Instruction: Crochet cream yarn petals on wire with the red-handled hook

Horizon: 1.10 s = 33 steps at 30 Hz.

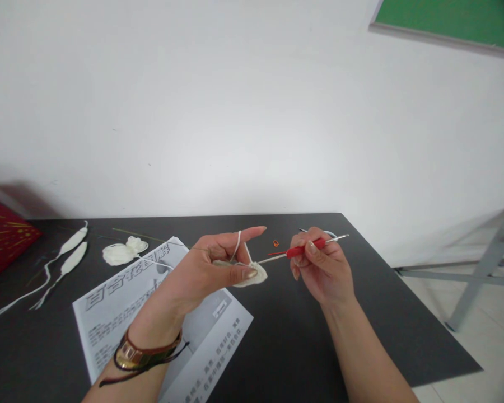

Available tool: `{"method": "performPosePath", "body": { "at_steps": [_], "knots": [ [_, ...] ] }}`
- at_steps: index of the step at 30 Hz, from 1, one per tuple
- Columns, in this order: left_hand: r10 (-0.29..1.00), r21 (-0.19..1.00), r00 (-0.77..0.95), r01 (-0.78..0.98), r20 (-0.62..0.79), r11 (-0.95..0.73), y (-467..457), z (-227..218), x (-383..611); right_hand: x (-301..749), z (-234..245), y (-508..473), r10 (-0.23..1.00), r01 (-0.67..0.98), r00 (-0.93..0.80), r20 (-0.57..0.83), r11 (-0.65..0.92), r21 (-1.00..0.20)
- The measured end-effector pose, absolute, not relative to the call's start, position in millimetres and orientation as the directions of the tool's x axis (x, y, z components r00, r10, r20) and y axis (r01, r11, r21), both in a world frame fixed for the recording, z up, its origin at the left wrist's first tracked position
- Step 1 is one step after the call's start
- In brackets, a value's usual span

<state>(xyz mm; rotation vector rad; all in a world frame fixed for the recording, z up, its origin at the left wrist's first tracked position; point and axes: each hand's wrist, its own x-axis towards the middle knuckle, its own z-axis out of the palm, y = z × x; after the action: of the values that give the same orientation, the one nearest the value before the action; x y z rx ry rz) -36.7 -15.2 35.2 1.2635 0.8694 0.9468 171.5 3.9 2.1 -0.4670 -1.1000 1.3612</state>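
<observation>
My left hand [212, 267] pinches a small cream crochet piece [252, 275] between thumb and middle finger, above a dark table [319, 336]. White yarn [237, 244] loops over its raised index finger. My right hand [319, 266] is closed around a red-handled crochet hook [303, 249]. The hook's metal tip points left into the crochet piece. A bracelet and cord sit on my left wrist.
A printed instruction sheet [121, 308] lies under my left forearm. Finished cream crochet petals [124, 252] and two leaf-shaped pieces with yarn tails [69, 254] lie at the back left. A red box [4, 235] sits at the far left. A small orange marker [276, 243] lies near the hook.
</observation>
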Motion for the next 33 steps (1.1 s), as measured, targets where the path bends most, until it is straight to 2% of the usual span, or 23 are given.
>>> {"method": "performPosePath", "body": {
  "at_steps": [7, 13, 18, 26, 33],
  "knots": [
    [0.917, 0.991, 0.399, -0.111, -0.027, 0.077, -15.9, 35.6, -35.8, 173.5, 4.3, 5.4, 0.916, -0.549, -0.175, 0.360, 0.213, -0.808],
    [0.866, 0.964, 0.494, -0.186, -0.077, 0.191, -15.0, 34.6, -34.7, 173.8, 5.6, 5.3, 0.917, -0.532, -0.200, 0.346, 0.195, -0.824],
    [0.836, 0.957, 0.544, -0.197, -0.076, 0.215, -13.2, 29.3, -34.4, 174.0, 5.1, 5.6, 0.911, -0.535, -0.225, 0.347, 0.182, -0.825],
    [0.815, 0.964, 0.575, -0.170, -0.070, 0.203, -13.1, 28.6, -36.3, 177.1, 3.1, 6.8, 0.878, -0.519, -0.256, 0.404, 0.227, -0.824],
    [0.840, 0.966, 0.534, -0.157, -0.092, 0.205, -13.7, 33.3, -34.3, 177.7, 6.7, 5.3, 0.865, -0.489, -0.210, 0.456, 0.312, -0.815]
  ]
}}
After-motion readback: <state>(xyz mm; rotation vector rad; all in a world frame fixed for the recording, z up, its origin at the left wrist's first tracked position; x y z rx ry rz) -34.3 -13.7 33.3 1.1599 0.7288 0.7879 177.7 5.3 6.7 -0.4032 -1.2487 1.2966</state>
